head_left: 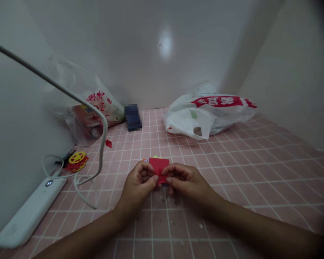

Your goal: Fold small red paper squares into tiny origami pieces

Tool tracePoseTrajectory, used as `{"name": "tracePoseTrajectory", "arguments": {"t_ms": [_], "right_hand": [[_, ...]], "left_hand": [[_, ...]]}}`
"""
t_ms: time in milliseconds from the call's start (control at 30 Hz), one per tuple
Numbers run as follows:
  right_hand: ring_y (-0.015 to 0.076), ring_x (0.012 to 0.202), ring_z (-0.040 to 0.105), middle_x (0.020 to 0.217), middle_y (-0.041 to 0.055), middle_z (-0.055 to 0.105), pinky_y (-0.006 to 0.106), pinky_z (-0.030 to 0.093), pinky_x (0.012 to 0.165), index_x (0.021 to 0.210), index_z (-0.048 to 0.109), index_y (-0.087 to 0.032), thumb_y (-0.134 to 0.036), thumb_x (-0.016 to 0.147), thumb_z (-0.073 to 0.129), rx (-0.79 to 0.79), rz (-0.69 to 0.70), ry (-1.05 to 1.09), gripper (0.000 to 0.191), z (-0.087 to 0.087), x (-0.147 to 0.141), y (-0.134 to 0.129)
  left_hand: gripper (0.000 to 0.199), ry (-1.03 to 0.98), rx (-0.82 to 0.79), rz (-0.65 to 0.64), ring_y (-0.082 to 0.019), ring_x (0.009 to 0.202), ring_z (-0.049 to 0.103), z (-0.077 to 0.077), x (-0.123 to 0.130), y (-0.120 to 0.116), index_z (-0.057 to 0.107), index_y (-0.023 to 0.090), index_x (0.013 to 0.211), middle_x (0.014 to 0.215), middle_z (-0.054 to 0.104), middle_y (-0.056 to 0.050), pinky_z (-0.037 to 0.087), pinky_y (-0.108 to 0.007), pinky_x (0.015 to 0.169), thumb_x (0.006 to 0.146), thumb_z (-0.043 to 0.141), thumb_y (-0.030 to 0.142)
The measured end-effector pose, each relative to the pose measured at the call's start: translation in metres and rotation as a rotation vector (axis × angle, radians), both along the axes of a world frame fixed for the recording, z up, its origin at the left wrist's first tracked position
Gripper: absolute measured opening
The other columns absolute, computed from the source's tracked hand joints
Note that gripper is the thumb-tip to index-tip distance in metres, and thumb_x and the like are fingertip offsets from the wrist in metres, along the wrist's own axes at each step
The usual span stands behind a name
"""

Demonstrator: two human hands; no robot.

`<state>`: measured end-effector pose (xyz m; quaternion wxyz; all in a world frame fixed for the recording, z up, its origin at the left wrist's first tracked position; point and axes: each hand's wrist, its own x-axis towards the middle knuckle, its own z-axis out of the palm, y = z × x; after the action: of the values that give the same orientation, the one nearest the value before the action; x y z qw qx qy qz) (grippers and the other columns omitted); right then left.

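My left hand [140, 180] and my right hand [188, 181] meet over the middle of the pink checked tabletop [140, 223]. Thumbs and fingers of both are pinched on red paper [160, 177], which looks folded at the fingertips. Just behind it shows a flat red square of paper [158, 163]; whether the two are one sheet I cannot tell. A bit of yellow paper [157, 157] peeks out past the square's far edge. Beside it, a small orange-and-white thing [145, 160] is mostly covered by my left hand.
Yellow and red paper cutouts [77, 158] lie at left, near a white power bank [29, 212] with a looping cable [102, 144]. Plastic bags stand at back left [89, 111] and back right [205, 111]. A dark blurred object [133, 118] and red scrap [108, 143] lie between.
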<state>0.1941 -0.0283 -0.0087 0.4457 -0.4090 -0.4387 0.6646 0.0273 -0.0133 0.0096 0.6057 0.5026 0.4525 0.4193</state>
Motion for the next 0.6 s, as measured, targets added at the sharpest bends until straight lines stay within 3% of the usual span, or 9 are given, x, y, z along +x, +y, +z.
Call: {"name": "tracePoseTrajectory", "arguments": {"t_ms": [367, 600], "right_hand": [[0.0081, 0.048, 0.054, 0.068, -0.0025, 0.063, 0.021, 0.042, 0.046, 0.085, 0.063, -0.018, -0.024, 0.072, 0.069, 0.008, 0.003, -0.020, 0.015, 0.0002, -0.0022, 0.0003], [0.0084, 0.050, 0.055, 0.068, -0.0032, 0.061, 0.021, 0.041, 0.046, 0.081, 0.061, -0.018, -0.023, 0.072, 0.067, 0.009, -0.003, -0.024, 0.012, 0.0020, -0.0021, -0.0012]], "left_hand": [[0.027, 0.015, -0.024, 0.017, -0.008, 0.056, 0.054, 0.0033, 0.0021, -0.0010, 0.046, 0.019, 0.074, 0.067, 0.053, 0.006, 0.045, -0.020, 0.054, 0.068, 0.072, 0.025], [0.022, 0.021, 0.021, 0.005, -0.008, 0.058, 0.053, -0.0025, 0.0006, -0.0009, 0.048, 0.019, 0.076, 0.068, 0.053, 0.006, 0.045, -0.019, 0.055, 0.071, 0.069, 0.022]]}}
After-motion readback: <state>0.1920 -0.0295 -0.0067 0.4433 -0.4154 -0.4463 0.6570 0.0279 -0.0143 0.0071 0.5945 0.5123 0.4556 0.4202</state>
